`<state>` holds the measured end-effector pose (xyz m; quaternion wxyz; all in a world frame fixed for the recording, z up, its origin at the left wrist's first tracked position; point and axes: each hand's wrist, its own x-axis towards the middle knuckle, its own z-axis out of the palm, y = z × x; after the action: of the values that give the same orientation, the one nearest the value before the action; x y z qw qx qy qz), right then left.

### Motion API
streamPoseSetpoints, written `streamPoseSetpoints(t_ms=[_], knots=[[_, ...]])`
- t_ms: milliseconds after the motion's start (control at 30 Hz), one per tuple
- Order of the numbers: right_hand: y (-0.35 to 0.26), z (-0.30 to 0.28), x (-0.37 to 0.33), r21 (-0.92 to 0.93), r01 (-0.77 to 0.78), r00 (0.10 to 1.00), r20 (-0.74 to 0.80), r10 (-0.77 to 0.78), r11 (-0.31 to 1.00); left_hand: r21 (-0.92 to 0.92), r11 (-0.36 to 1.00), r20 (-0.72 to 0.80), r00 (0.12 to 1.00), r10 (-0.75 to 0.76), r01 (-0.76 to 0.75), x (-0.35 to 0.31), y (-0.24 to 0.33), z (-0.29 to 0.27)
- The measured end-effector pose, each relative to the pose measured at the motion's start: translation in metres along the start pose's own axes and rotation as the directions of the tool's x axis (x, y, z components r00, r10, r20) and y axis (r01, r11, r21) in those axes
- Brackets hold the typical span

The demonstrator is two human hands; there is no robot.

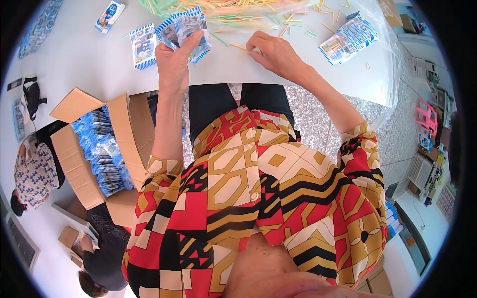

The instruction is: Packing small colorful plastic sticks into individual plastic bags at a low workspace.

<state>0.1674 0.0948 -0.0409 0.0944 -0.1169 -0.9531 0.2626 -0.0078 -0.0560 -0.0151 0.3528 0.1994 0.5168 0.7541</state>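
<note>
My left hand (174,64) is closed on a blue-and-white striped plastic packet (180,31), thumb pressed across its front. Just left of that hand, a similar flat packet (144,47) lies on the white table (223,69). My right hand (278,53) is beside it to the right, fingers curled and pinched together low over the table. From its fingertips a thin yellow stick (238,47) juts out to the left. One pale green stick (218,38) lies between the two hands.
A heap of thin coloured sticks (233,7) spreads along the far edge on clear plastic. At the right lies a filled striped packet (350,39); a small blue-and-white packet (110,16) lies far left. An open carton (119,144) of blue packets stands left. Two people are at the left.
</note>
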Motion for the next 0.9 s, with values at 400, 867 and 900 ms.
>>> streamPoseSetpoints(t_ms=[400, 867, 900], knots=[[-0.008, 0.026, 0.035, -0.275, -0.052, 0.995, 0.069, 0.074, 0.960, -0.016, 1.000, -0.032, 0.999, 0.023, -0.023, -0.004, 0.004, -0.007], [-0.009, 0.043, 0.078, -0.115, -0.033, 0.999, -0.003, 0.033, 0.993, 0.036, 0.999, -0.045, 0.999, 0.009, -0.008, -0.007, 0.005, -0.007], [-0.009, 0.043, 0.077, -0.152, 0.035, 0.999, -0.011, -0.037, 0.988, 0.040, 0.999, -0.044, 0.999, 0.014, -0.013, -0.007, 0.003, -0.007]])
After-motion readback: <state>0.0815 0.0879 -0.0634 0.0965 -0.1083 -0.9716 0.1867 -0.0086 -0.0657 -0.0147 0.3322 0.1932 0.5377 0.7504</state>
